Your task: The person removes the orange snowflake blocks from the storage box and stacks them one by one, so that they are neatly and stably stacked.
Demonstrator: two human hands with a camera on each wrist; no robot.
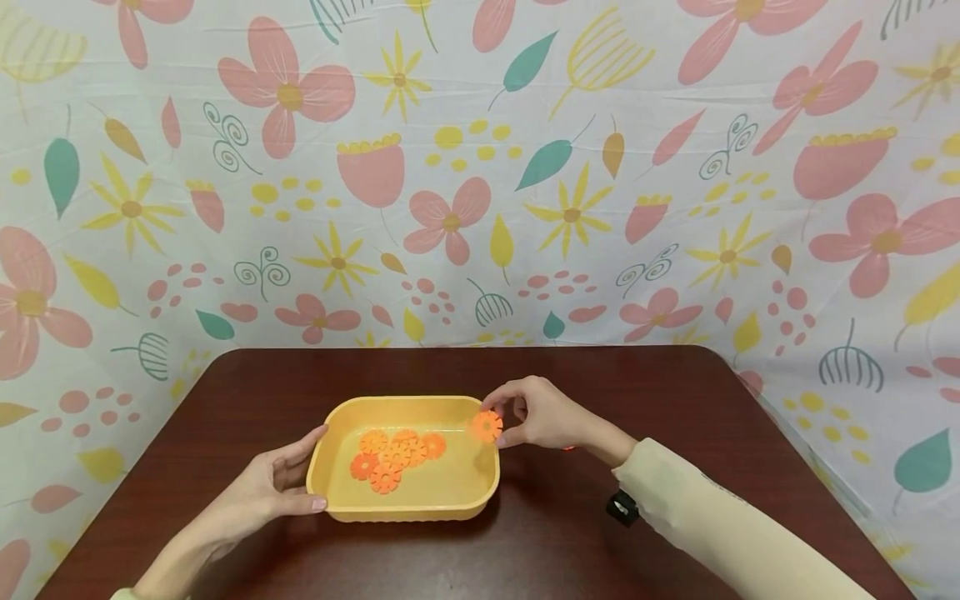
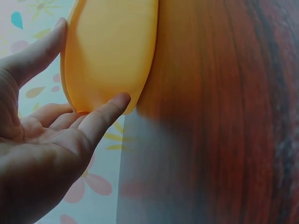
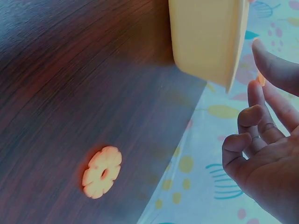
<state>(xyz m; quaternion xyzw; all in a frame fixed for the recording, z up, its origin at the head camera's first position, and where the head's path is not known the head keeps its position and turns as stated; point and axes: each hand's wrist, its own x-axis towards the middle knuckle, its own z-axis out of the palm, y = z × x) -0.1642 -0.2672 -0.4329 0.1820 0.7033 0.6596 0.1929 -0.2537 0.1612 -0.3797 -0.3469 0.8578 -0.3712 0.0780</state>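
A yellow plastic basin (image 1: 457,487) stands on the table with several orange flower-shaped notched discs (image 1: 386,477) lying inside, mostly left of its middle. My left hand (image 1: 258,487) grips the basin's left end, thumb at the near corner and a finger at the far one; the left wrist view shows fingertips right at the rim (image 2: 152,56). Between thumb and fingers my right hand (image 1: 551,417) pinches another orange notched disc (image 1: 487,427), held up at the basin's right rim. In the right wrist view only a thin sliver of this disc (image 3: 261,78) shows.
One loose orange disc (image 3: 103,171) lies on the table to the right of the basin, mostly hidden behind my right wrist in the head view. A small black device (image 1: 622,507) sits by the right sleeve. Behind the dark wooden table (image 1: 270,375) hangs a flowered cloth (image 1: 450,283).
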